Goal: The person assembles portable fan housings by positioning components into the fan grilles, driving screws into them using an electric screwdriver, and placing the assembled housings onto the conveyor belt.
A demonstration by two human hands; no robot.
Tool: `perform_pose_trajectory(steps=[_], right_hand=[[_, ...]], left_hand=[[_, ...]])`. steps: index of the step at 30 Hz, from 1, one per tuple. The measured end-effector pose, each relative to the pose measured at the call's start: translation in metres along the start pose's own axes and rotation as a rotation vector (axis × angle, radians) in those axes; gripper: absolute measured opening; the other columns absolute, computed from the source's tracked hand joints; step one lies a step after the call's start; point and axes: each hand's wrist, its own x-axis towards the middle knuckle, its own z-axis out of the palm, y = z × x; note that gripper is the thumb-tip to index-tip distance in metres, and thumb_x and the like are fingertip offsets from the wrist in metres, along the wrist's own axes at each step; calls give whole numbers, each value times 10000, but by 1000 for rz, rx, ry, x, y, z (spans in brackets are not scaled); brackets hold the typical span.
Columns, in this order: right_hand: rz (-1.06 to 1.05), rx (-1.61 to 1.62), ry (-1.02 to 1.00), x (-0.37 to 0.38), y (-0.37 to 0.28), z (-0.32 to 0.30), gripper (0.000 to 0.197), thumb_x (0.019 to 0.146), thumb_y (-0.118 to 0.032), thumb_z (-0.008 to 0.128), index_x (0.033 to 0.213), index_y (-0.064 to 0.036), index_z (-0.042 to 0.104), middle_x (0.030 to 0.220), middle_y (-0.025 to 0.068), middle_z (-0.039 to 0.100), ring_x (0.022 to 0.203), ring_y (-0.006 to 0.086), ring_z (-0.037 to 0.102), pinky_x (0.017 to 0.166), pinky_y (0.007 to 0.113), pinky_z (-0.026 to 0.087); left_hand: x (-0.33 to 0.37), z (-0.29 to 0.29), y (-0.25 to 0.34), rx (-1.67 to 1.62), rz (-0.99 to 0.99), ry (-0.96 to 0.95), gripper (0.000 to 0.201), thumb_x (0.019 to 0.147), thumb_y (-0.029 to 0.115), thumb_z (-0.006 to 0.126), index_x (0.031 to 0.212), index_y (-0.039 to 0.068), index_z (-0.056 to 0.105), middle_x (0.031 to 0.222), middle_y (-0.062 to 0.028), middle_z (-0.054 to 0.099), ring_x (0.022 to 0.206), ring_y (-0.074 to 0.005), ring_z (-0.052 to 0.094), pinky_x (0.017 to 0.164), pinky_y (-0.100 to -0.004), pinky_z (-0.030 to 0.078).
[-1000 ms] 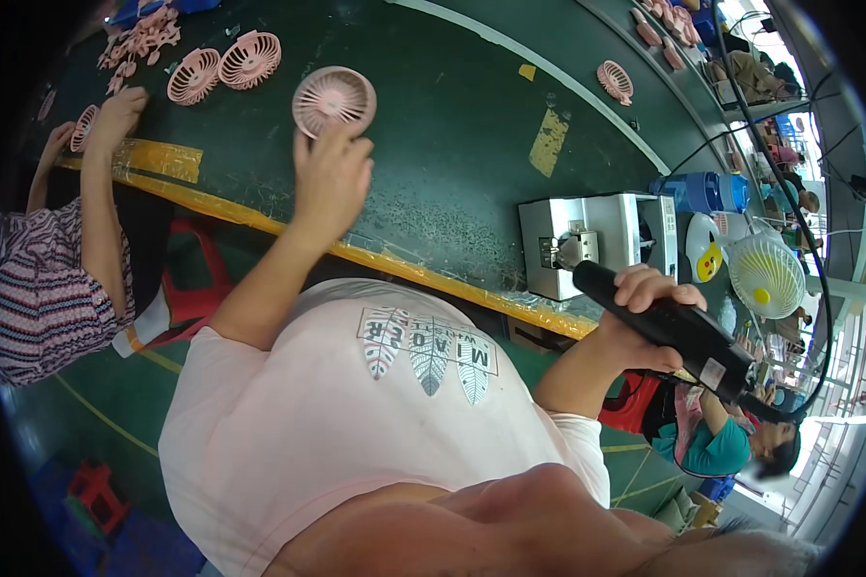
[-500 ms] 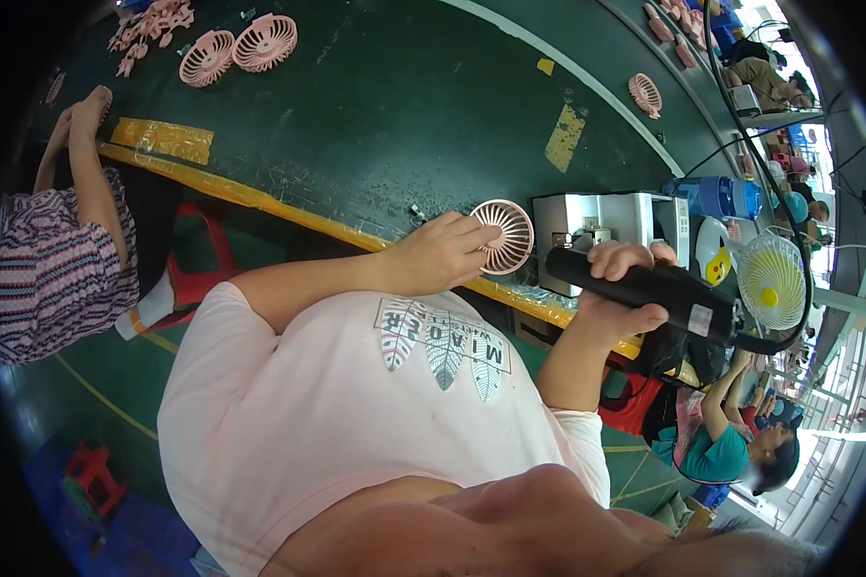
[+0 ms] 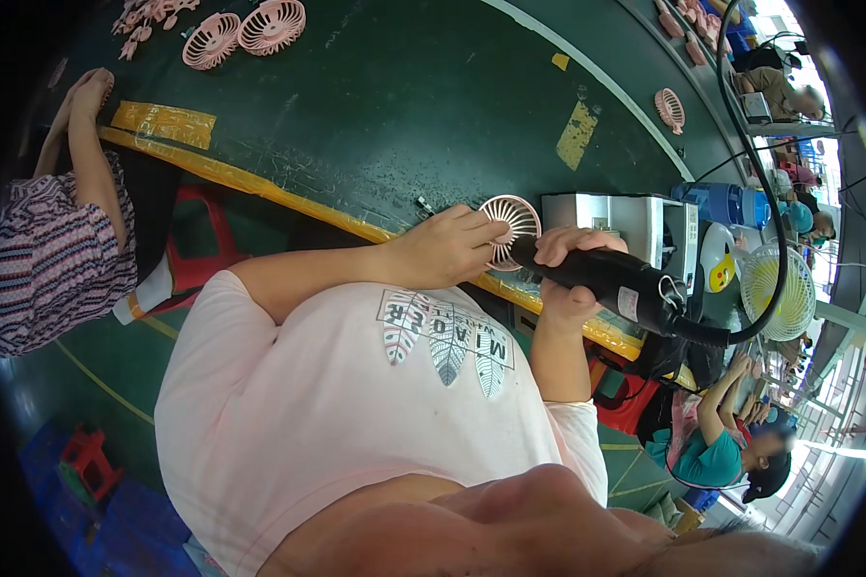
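Observation:
A round pink fan grille (image 3: 514, 217) stands at the table's front edge, with my left hand (image 3: 450, 247) closed on its left side. My right hand (image 3: 575, 258) wraps round a black electric screwdriver (image 3: 611, 287), whose cable curves up from its right end. The screwdriver's front end meets the right part of the grille; its tip is hidden there. A small dark piece (image 3: 423, 206) lies on the table just beyond my left hand.
A white-and-grey metal box (image 3: 678, 231) sits right of the grille, near a blue bottle (image 3: 722, 202) and a yellow-white desk fan (image 3: 777, 291). More pink grilles (image 3: 271, 26) lie far left; another (image 3: 670, 111) lies far right. A co-worker's hands (image 3: 89, 93) rest at left.
My right hand has brought the screwdriver left, from apart from the grille to against it. My left hand keeps hold of the grille. The whole view has shifted slightly.

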Motion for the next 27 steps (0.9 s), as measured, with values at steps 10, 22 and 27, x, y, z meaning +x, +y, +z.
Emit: perform_pose_trajectory(steps=[10, 22, 27], right_hand=[[96, 0, 46, 12, -6, -12, 699, 676, -582, 611, 1041, -23, 403, 576, 45, 456, 496, 181, 470, 506, 309, 405], [-98, -89, 238, 36, -42, -46, 584, 682, -520, 643, 949, -44, 435, 624, 82, 502, 563, 216, 524, 577, 335, 447], [-45, 52, 253, 28, -29, -34, 603, 686, -629, 558, 974, -108, 468, 628, 34, 483, 577, 166, 470, 605, 307, 395]], left_hand=[[3, -4, -9, -60, 4, 6, 160, 664, 78, 583, 790, -19, 570, 980, -120, 539, 870, -216, 518, 737, -312, 404], [-5, -1, -14, 4, 144, -6, 133, 650, 78, 557, 762, 5, 554, 993, -131, 544, 880, -218, 519, 745, -322, 413], [-7, 0, -12, 40, 209, -31, 185, 655, 77, 551, 821, -5, 568, 1032, -106, 550, 887, -194, 515, 749, -310, 413]])
